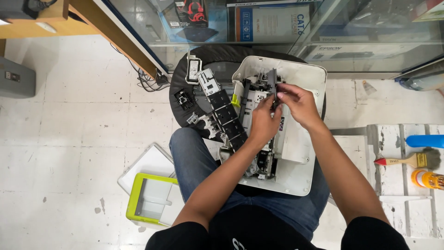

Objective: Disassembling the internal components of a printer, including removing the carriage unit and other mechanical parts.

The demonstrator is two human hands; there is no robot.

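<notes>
An opened white printer body (296, 139) lies across the person's lap and against a round black stool (185, 83), and everything else sits around it. Over its middle, the left hand (263, 122) and right hand (298, 104) meet on a dark upright plastic part (273, 83) of the inner mechanism. The right hand's fingers are pinched together on that part; the left hand's fingers curl in close against it, though whether they actually clamp it is hard to tell from above. Just left of the printer body, a long black paper-feed assembly (226, 113) lies slantwise, partly over the stool. Further left on the stool rest small loose black and white pieces (192, 69). Below and left of the printer body, on the floor, a green-rimmed scanner lid (148, 199) lies flat. Well to the right, a paintbrush (411, 160) rests on a white bench (393, 180), beside an orange bottle (428, 179).
</notes>
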